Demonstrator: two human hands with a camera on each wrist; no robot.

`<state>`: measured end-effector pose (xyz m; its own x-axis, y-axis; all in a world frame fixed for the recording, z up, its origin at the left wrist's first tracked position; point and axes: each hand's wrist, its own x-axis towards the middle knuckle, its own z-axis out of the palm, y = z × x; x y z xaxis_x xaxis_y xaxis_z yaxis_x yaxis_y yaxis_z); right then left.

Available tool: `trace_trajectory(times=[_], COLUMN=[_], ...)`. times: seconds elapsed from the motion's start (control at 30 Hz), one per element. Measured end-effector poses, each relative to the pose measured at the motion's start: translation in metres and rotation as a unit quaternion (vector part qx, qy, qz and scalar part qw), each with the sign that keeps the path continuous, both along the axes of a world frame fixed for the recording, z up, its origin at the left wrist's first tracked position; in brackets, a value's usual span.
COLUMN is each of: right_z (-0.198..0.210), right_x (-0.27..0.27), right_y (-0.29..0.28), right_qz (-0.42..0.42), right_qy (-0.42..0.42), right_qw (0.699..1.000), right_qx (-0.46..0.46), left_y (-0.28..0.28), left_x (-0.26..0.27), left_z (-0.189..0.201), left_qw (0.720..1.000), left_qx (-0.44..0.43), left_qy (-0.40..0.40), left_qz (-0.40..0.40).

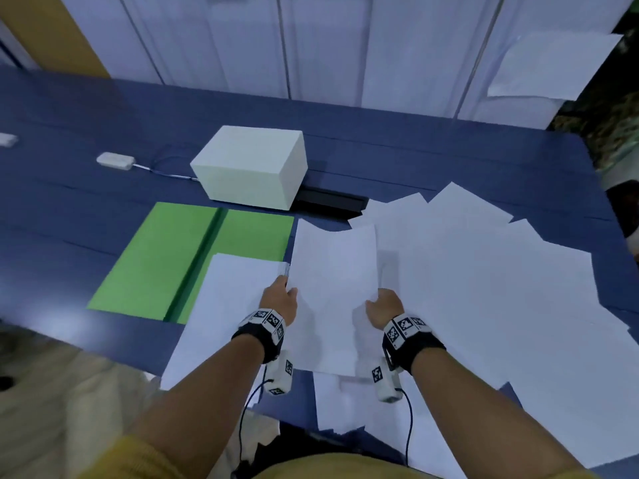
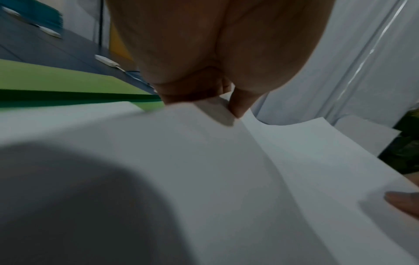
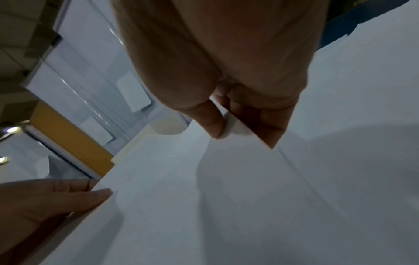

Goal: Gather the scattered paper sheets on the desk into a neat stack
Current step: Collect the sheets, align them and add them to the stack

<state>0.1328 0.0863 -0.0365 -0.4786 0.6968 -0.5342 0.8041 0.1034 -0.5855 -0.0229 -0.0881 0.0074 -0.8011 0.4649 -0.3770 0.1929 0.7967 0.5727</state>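
A wide dark blue worktop (image 1: 103,108) fills most of your view from the head camera, running back to a pale panelled wall (image 1: 311,39). On its right half, loose white paper sheets (image 1: 484,288) lie scattered and overlapping, some reaching past the near edge. On the left lies an open bright green flat folder (image 1: 155,264) with a darker crease down its middle, and another white sheet (image 1: 224,305) rests partly over its near right corner. Behind the folder sits a white rectangular block (image 1: 252,165), with a long black bar (image 1: 328,202) lying just beside its right end. Further left, a small white adapter (image 1: 114,160) with a thin cable lies on the worktop.

In the centre, you hold a small sheaf of white paper sheets (image 1: 332,299) raised above the worktop, its far edge curling upward. Your left hand (image 1: 280,300) pinches the sheaf's left edge, thumb on top and fingers (image 2: 192,93) underneath. Your right hand (image 1: 384,305) pinches the right edge in the same grip, thumb (image 3: 211,122) above and fingers curled below. Both wrists wear black bands with checkered markers.
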Motion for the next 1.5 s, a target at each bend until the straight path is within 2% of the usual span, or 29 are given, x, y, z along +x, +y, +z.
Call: trace_trajectory(times=[0.23,0.4,0.57,0.67,0.77,0.93,1.07,1.3,1.4,1.5], right_z=[-0.004,-0.015,-0.025,-0.026,-0.025,-0.021,-0.017,-0.019,-0.018,-0.011], right_x=[-0.081,-0.115,-0.134,-0.139,-0.144,-0.151,-0.154,-0.149,-0.143,-0.129], right_y=[-0.082,-0.136,-0.161,-0.166,-0.169,-0.172,-0.176,-0.175,-0.17,-0.152], right_qz=[0.078,0.109,0.142,0.139,0.122,0.083,0.105,0.109,0.093,0.047], right_qy=[-0.094,-0.13,-0.152,-0.137,-0.16,-0.144,-0.142,-0.12,-0.095,-0.051], right_qw=[0.992,0.985,0.976,0.98,0.978,0.986,0.984,0.987,0.991,0.998], right_qx=[-0.013,-0.038,-0.059,-0.05,-0.053,-0.007,-0.002,-0.009,-0.017,-0.005], left_y=[-0.083,-0.13,-0.155,-0.161,-0.166,-0.172,-0.169,-0.166,-0.156,-0.133], left_x=[-0.065,-0.106,-0.13,-0.137,-0.141,-0.14,-0.144,-0.142,-0.134,-0.123], left_z=[-0.027,-0.048,-0.069,-0.074,-0.078,-0.08,-0.082,-0.084,-0.079,-0.07], left_qw=[0.998,0.994,0.99,0.986,0.981,0.977,0.981,0.978,0.974,0.981], left_qx=[-0.052,-0.1,-0.127,-0.152,-0.17,-0.189,-0.177,-0.189,-0.204,-0.159], left_qy=[-0.022,-0.022,-0.03,-0.028,-0.03,0.015,-0.017,-0.011,0.028,0.082], left_qz=[0.031,0.034,0.058,0.067,0.086,0.103,0.08,0.089,0.097,0.072])
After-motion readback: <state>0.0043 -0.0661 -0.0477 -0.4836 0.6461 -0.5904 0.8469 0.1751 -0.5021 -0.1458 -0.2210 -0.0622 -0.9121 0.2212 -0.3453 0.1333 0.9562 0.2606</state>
